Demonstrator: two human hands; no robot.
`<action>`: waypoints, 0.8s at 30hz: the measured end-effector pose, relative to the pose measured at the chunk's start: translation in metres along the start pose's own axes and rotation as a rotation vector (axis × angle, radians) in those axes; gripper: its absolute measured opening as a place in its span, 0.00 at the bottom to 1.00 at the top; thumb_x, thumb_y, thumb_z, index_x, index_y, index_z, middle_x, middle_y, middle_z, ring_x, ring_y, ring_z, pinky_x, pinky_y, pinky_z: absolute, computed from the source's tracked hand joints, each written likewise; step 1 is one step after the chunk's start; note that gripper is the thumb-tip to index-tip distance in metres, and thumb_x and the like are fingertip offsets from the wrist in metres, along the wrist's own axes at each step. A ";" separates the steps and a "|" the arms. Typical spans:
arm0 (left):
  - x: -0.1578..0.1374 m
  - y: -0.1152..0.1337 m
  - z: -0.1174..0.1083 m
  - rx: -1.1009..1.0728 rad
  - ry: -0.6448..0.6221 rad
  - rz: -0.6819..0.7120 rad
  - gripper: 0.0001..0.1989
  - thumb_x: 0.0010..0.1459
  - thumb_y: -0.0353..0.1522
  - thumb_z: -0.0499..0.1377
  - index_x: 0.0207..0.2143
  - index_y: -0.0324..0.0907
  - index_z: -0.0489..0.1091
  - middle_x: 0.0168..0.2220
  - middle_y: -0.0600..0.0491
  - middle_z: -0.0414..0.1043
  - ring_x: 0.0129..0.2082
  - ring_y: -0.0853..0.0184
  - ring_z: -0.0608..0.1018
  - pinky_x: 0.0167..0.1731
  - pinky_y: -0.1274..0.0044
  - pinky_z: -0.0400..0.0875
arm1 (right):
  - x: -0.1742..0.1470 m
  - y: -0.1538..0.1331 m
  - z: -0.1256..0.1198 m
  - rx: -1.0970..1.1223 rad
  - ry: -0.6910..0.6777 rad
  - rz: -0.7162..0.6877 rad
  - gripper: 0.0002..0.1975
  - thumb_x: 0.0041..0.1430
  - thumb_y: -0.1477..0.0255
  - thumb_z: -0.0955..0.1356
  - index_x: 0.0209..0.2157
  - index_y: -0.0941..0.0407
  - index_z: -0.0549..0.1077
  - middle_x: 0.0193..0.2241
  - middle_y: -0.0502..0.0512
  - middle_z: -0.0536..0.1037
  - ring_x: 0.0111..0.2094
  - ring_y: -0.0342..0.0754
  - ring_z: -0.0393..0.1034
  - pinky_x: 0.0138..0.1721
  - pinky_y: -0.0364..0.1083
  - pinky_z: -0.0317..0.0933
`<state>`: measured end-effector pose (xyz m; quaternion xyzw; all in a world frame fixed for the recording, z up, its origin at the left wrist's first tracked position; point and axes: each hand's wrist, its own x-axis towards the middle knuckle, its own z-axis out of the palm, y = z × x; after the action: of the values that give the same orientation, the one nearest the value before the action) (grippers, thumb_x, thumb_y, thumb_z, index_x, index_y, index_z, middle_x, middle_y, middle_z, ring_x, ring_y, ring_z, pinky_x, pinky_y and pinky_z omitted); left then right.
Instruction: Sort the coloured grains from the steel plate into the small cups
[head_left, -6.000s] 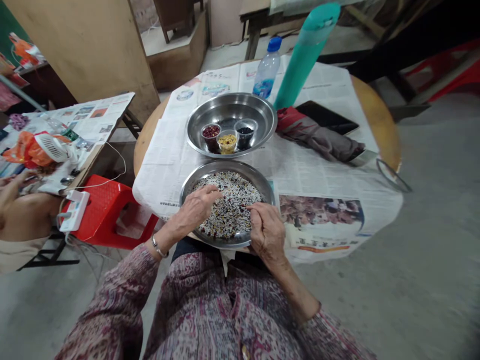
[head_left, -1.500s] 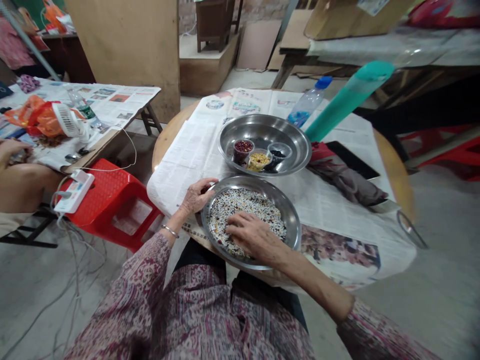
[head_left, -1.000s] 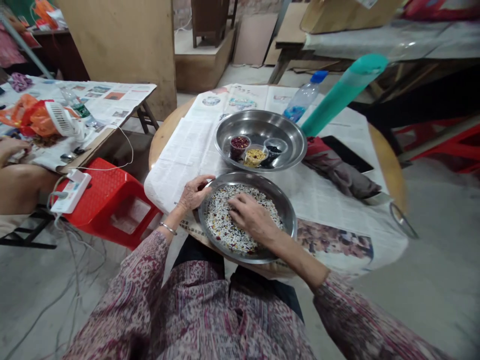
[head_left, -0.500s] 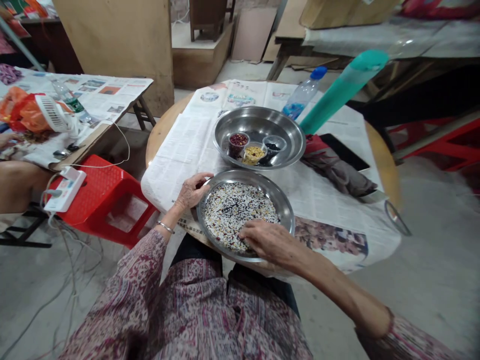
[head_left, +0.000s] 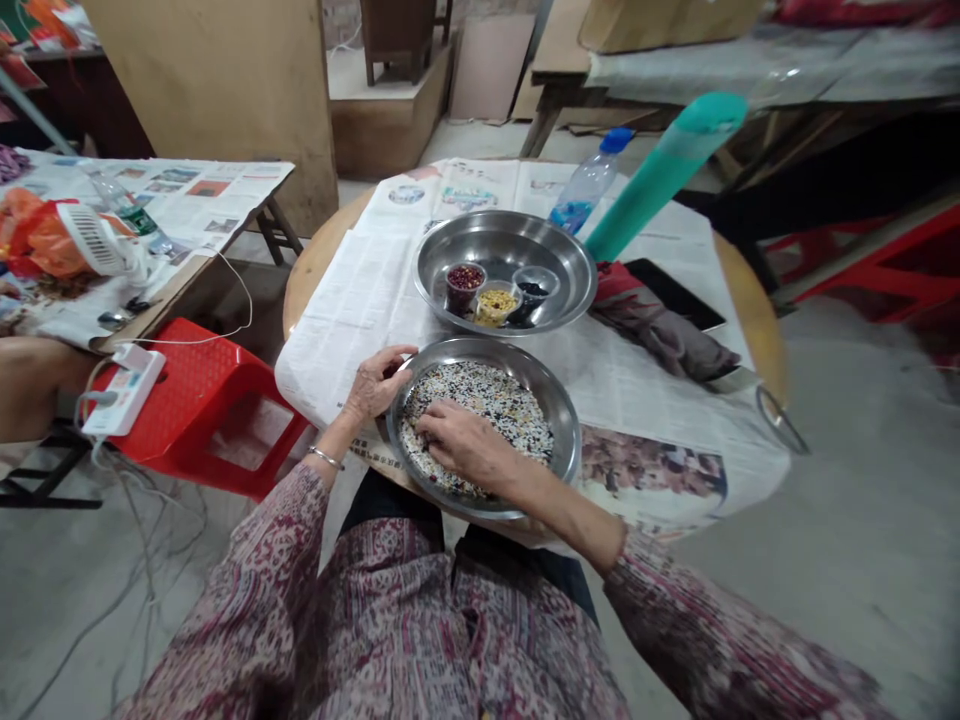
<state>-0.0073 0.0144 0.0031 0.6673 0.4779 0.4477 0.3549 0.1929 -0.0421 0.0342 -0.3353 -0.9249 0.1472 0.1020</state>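
Note:
On the newspaper before me stands a shallow metal basin (head_left: 568,440), a layer of mixed white, black and yellow grains (head_left: 487,385) spread across its bottom. My left hand (head_left: 377,382) holds the basin's left rim, thumb and fingers curled at the edge. Over the left part of the grains is my right hand (head_left: 469,445), its fingers bent together and their tips down in the grains; whatever they pinch is hidden. Just behind, a second metal basin (head_left: 555,235) contains clear cups of dark red grains (head_left: 465,277), yellow grains (head_left: 496,304) and black grains (head_left: 534,289).
Newspaper covers the round table (head_left: 765,330). Toward its back right are a blue-capped bottle (head_left: 589,190), a tall green cylinder (head_left: 664,175), a grey-red cloth (head_left: 664,330) and a dark flat object (head_left: 675,293). A red stool (head_left: 202,410) bearing a power strip (head_left: 126,390) stands left.
My right hand has moved left across the grains, from the lower right of the basin to its left part. The dark patch of grains in the middle is now more scattered. My left hand stays at the rim.

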 end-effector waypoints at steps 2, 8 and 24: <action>0.000 0.000 0.000 0.000 -0.001 -0.003 0.16 0.57 0.30 0.59 0.48 0.39 0.75 0.28 0.58 0.68 0.26 0.73 0.66 0.29 0.81 0.63 | -0.003 0.010 -0.003 -0.054 -0.035 0.071 0.11 0.60 0.82 0.63 0.35 0.55 0.75 0.36 0.56 0.75 0.38 0.48 0.67 0.38 0.45 0.61; 0.000 -0.003 0.001 -0.013 -0.001 0.005 0.16 0.57 0.30 0.60 0.48 0.39 0.75 0.31 0.56 0.71 0.28 0.73 0.68 0.31 0.80 0.64 | -0.010 0.058 -0.013 -0.204 0.170 0.353 0.13 0.64 0.77 0.61 0.44 0.56 0.76 0.43 0.62 0.76 0.45 0.55 0.67 0.43 0.51 0.64; 0.001 -0.005 0.002 -0.039 -0.004 0.012 0.15 0.58 0.30 0.61 0.48 0.41 0.75 0.29 0.57 0.70 0.27 0.73 0.68 0.29 0.80 0.64 | -0.071 0.033 -0.031 -0.126 -0.136 0.243 0.09 0.56 0.81 0.66 0.28 0.54 0.74 0.32 0.54 0.75 0.35 0.47 0.70 0.35 0.44 0.59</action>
<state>-0.0066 0.0162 -0.0017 0.6638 0.4644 0.4578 0.3662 0.2754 -0.0575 0.0457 -0.4398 -0.8897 0.1224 -0.0010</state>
